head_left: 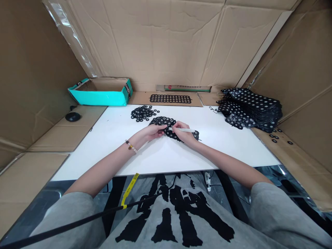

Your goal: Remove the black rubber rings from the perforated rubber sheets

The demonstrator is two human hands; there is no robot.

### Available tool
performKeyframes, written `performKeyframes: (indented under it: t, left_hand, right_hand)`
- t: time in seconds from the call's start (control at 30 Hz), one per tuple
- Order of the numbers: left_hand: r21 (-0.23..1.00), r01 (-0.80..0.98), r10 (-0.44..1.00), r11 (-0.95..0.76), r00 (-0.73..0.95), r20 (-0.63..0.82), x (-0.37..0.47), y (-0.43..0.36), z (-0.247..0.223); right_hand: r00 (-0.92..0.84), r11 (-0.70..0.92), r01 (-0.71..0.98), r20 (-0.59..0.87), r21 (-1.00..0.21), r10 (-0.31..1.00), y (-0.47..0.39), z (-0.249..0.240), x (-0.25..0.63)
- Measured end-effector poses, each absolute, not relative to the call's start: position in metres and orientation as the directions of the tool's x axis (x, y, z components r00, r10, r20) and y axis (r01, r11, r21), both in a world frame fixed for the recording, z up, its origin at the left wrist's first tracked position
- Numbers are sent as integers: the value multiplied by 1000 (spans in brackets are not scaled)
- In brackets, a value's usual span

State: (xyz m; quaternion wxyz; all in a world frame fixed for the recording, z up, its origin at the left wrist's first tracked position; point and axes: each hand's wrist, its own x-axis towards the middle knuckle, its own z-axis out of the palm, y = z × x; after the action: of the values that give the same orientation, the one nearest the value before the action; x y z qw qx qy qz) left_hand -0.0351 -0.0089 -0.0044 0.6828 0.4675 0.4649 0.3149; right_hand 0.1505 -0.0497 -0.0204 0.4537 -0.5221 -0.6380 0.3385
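Black ring-patterned sheet (163,121) lies mid-bench (103,152), where I see the left hand (153,131) pinching its near edge between thumb and fingers, while the right hand (186,134), close beside it, is closed around a white pen-like tool (187,130); I can't tell whether the tip touches. On my feed, loose black rings (141,112) lie heaped to the far left of the sheet, with dotted black sheets (255,107) piled at far right and a turquoise box (100,98) at far left.
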Motion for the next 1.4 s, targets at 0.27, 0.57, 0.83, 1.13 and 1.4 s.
performKeyframes:
  t: [0.27,0.57,0.83,1.13,1.4]
  left_hand:
    - [922,225,822,314,422,-383,-49,-4,2]
    - [942,55,869,332,370,-328,-44,-8,-4]
    - [969,-14,929,246,288,-232,-34,-20,-3]
    - [963,59,920,263,285,-269,-37,-13,-4]
    - [942,304,959,141,194,-206,-36,-8,-6]
  right_hand:
    - [-65,92,107,85,-990,994,-46,-17,153]
    - [-58,74,98,68,-992,996,-50,-11,150]
    - [-62,107,168,98,-980,993,-49,-17,150]
    - [-127,213,381,177,-900,976,-52,-22,148]
    - [-184,121,225,80,-967,980,-42,-12,157]
